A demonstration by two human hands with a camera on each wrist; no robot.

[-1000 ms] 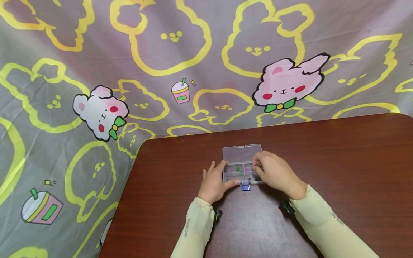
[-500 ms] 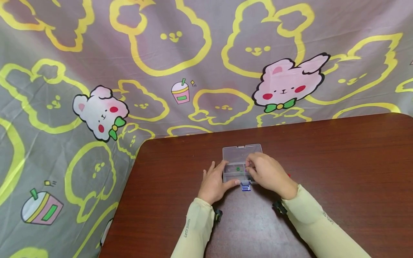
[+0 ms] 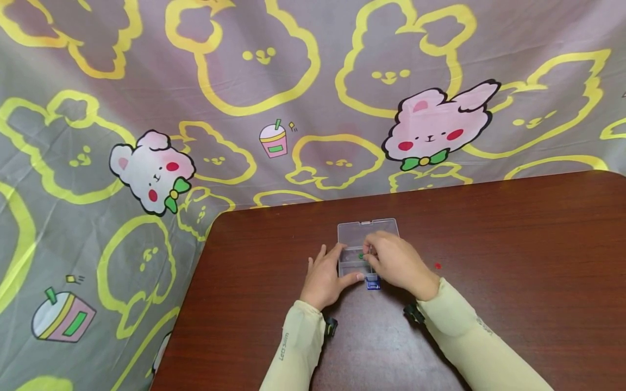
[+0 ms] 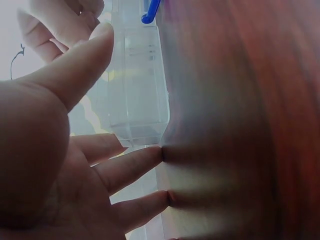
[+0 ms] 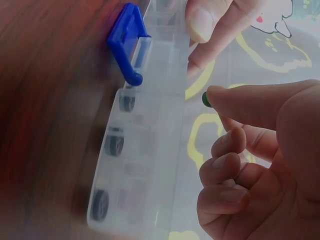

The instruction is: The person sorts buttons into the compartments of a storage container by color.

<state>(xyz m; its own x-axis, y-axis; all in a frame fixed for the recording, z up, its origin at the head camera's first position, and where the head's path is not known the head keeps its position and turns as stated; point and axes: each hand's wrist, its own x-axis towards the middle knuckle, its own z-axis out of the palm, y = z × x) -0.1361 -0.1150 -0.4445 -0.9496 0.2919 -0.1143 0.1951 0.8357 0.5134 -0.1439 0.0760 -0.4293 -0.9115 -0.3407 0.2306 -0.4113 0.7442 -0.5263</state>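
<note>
A clear plastic compartment box (image 3: 355,268) lies on the table, its lid (image 3: 353,233) raised at the back. My left hand (image 3: 323,279) rests against the box's left end, thumb over the front rim and straight fingers spread beside it. My right hand (image 3: 396,260) is over the box's right half, pinching a small green piece (image 5: 206,99) between thumb and forefinger. In the head view, green (image 3: 361,256) shows in the back left compartment beside the fingertips. Several black wheel-like pieces (image 5: 115,142) show through the front wall. The right hand hides the right compartments.
A blue latch (image 3: 373,283) hangs from the front of the box. On the brown table (image 3: 513,233), right of my right hand, lies a small red piece (image 3: 437,266). A patterned cloth (image 3: 313,119) hangs behind and to the left of the table.
My right hand has moved left across the box, covering the purple piece and the right compartments. The red piece on the table has come into view. My left hand has stayed put.
</note>
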